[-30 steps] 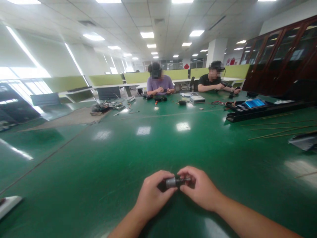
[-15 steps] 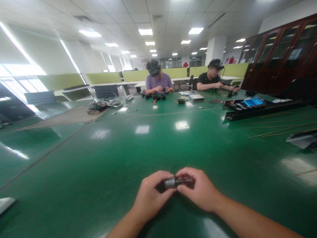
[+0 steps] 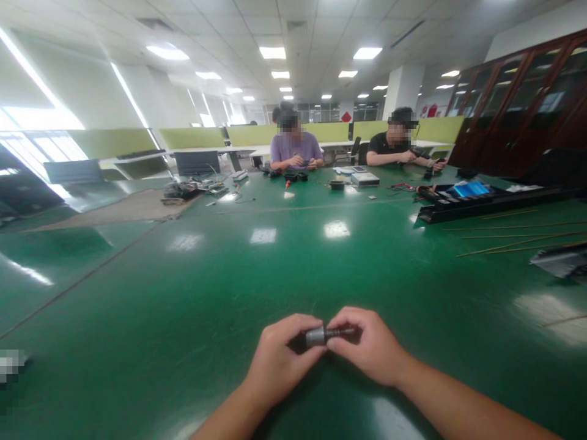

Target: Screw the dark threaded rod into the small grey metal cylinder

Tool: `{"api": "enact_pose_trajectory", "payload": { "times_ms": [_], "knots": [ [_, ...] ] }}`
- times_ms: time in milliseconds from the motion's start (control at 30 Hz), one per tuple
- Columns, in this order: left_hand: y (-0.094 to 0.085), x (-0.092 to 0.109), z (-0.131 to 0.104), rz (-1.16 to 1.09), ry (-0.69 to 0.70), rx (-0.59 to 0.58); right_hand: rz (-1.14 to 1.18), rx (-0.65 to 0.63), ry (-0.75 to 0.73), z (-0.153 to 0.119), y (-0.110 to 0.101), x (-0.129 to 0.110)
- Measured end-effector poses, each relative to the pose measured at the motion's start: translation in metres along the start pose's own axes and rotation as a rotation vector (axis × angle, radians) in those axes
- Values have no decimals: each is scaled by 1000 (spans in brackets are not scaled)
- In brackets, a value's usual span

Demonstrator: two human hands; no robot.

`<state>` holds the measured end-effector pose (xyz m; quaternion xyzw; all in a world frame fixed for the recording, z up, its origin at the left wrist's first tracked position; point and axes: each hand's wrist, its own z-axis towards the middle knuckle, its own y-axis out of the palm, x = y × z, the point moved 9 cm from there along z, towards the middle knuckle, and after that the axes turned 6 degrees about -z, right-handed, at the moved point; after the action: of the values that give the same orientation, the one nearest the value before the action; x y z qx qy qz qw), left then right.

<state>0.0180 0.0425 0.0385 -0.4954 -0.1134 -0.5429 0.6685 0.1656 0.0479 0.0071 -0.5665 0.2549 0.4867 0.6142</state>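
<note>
Close to me, above the green tabletop, is a small grey metal cylinder with a thin, dark, ribbed shaft (image 3: 315, 336). It lies on its side, the shaft pointing right. My left hand (image 3: 279, 354) is closed around the cylinder, thumb on the near side and fingers on the far side. At the shaft end, my right hand (image 3: 369, 345) is closed too, its thumb and fingertips pinching near where shaft and cylinder meet. The fingers partly cover both ends, and the dark left end is in shadow.
Across the green table (image 3: 220, 275) sit a person in purple (image 3: 296, 146) and another in black (image 3: 389, 143), both handling small things. Electronic parts (image 3: 186, 189) lie at the far left. To the right are a long black tray (image 3: 481, 195) and several thin rods (image 3: 518, 237).
Both hands keep their hold on the cylinder and shaft, with only a very slight shift. The view has tilted a little.
</note>
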Motion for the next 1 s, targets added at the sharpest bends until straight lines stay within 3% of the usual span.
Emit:
{"api": "enact_pose_trajectory", "payload": {
  "times_ms": [1000],
  "knots": [
    [-1,3,-1,26,25,29,68,-11,112,0,3,9]
  ]
}}
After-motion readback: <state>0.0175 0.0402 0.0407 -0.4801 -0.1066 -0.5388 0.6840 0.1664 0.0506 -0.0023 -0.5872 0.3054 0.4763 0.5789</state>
